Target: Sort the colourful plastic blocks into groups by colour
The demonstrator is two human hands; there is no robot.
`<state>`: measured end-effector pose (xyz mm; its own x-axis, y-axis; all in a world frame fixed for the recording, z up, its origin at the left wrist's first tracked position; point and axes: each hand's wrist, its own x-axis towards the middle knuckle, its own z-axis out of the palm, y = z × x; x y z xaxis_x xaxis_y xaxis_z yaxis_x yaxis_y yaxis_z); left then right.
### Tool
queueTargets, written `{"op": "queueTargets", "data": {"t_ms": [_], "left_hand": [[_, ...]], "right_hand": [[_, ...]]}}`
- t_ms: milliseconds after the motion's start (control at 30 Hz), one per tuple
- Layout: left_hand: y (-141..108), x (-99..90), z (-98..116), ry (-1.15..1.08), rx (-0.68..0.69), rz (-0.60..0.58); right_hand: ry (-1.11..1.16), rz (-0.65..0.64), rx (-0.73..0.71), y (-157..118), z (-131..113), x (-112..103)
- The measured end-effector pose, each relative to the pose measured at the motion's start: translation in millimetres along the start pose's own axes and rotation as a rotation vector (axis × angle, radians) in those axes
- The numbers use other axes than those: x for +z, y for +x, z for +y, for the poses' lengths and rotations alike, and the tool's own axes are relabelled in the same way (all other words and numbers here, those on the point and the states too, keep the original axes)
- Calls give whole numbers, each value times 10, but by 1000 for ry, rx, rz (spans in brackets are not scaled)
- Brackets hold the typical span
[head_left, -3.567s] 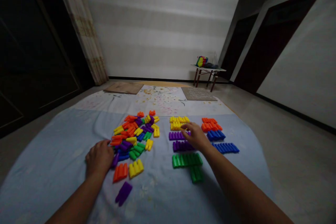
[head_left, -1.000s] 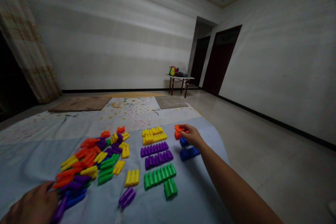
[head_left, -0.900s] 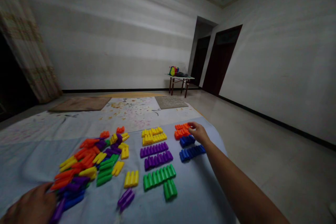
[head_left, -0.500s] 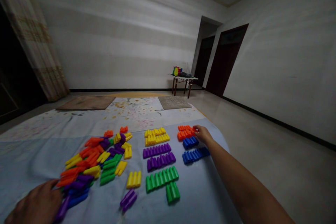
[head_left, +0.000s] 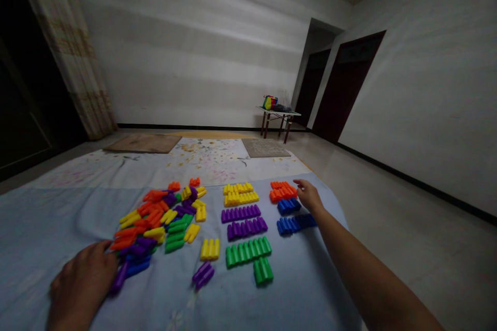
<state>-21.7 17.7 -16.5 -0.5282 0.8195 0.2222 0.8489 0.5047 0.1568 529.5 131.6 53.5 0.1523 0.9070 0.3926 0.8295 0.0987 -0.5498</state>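
My right hand (head_left: 308,194) hovers just right of the orange pieces (head_left: 282,192), its fingers apart and nothing in them. Below these lie two groups of blue pieces (head_left: 295,224). Left of them run rows of yellow (head_left: 240,198), purple (head_left: 247,228) and green pieces (head_left: 248,252). Resting at the left edge of a mixed pile (head_left: 151,214) is my left hand (head_left: 87,274), its fingertips against the pieces; whether it grips one is hidden. A yellow group (head_left: 210,250) and a purple group (head_left: 203,274) lie between pile and rows.
A blue and floral cloth (head_left: 163,295) covers the table. Two mats, one brown (head_left: 143,143) and one grey (head_left: 266,148), lie at its far side. Beyond stands a small table (head_left: 279,111) with a colourful bag.
My right hand has come away from the orange pieces, a little to the right. The whole view has shifted, with the pieces appearing further right; my left hand remains by the pile.
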Motion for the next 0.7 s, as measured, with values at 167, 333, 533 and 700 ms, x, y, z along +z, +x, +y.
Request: {"op": "queueTargets", "data": {"t_ms": [167, 333, 533, 700], "left_hand": [[-155, -246, 145, 20, 28, -8], [-192, -308, 172, -16, 56, 7], [-215, -317, 170, -57, 61, 30], [-225, -349, 183, -70, 57, 9]], "right_hand": [[138, -107, -234, -355, -664, 245], [200, -377, -502, -907, -1448, 483], [21, -642, -625, -1214, -1964, 637], [-107, -742, -645, -1216, -2100, 800]]}}
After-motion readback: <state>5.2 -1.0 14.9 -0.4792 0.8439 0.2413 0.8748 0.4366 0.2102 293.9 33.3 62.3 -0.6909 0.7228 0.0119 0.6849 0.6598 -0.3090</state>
